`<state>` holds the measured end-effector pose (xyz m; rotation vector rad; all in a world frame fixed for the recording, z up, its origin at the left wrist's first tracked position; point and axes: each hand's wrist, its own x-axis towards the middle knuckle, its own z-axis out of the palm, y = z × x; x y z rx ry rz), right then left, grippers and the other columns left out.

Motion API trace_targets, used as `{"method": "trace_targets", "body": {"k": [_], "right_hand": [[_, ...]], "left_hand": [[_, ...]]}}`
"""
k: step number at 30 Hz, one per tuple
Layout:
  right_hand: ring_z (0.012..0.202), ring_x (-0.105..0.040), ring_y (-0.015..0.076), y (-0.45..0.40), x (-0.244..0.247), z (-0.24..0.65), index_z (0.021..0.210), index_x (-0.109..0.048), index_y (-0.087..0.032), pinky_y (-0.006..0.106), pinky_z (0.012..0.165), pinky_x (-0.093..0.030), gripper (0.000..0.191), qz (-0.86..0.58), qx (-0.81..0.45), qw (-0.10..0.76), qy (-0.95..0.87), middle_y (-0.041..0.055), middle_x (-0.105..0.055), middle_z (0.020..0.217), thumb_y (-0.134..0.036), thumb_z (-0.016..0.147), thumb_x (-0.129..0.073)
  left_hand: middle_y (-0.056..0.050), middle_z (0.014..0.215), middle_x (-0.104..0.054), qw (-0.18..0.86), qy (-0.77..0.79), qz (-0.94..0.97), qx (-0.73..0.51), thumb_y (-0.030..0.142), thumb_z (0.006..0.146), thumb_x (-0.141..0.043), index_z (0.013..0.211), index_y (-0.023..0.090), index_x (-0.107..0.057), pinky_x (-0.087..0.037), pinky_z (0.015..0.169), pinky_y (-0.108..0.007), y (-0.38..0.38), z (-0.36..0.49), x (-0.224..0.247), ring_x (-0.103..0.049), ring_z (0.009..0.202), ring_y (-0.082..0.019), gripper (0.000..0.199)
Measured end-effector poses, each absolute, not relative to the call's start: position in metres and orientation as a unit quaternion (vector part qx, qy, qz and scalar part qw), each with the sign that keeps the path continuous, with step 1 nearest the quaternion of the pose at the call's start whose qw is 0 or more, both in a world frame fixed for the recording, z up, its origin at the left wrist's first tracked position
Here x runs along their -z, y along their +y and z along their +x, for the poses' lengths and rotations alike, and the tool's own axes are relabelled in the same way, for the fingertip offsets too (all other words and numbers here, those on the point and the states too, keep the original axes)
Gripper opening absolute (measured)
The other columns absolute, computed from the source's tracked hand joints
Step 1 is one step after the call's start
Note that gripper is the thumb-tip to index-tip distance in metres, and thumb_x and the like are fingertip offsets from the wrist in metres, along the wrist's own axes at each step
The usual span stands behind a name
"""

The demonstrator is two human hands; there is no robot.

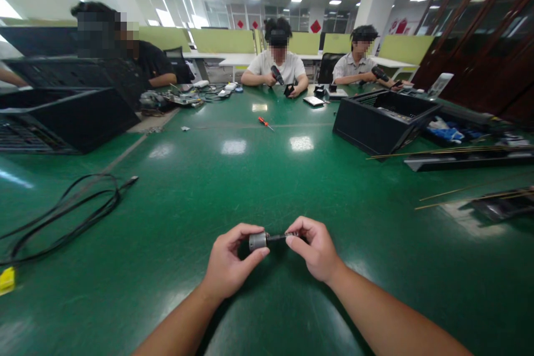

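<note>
My left hand (233, 261) has thumb and fingers closed around a short silver metal cylinder (257, 241). A thin dark rod (275, 238) comes out of the cylinder's right side, lying roughly level. The rod's far end, where a bit of ridged metal shows, is pinched between the thumb and forefinger of my right hand (312, 247). Those fingers partly hide that end, so its exact shape cannot be made out. Both hands are low over the near part of the green table (200, 178).
A looped black cable (95, 206) lies left. Black computer cases stand at left (83, 122) and right (375, 122). An orange screwdriver (263, 122) lies farther off. Thin yellowish rods (438, 151) lie right. Three people sit across; two hold power drills (277, 74).
</note>
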<state>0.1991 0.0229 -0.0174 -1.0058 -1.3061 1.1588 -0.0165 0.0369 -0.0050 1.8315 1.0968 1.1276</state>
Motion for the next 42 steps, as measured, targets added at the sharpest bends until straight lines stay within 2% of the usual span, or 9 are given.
{"method": "trace_targets", "body": {"k": [42], "right_hand": [[0.065,-0.051,0.0141,0.0238,0.0160,0.2001,0.079,-0.067,-0.015,0.027,0.063,-0.039,0.012,-0.423,-0.481,0.561,-0.525,-0.0004,-0.059,0.068,-0.027,0.080,-0.069]], "left_hand": [[-0.007,0.092,-0.074,0.376,0.431,0.699,-0.428,0.026,0.079,-0.077,0.103,0.017,-0.068,-0.054,0.078,-0.031,0.0407,-0.0206,0.0111,-0.072,0.083,-0.021,0.027]]}}
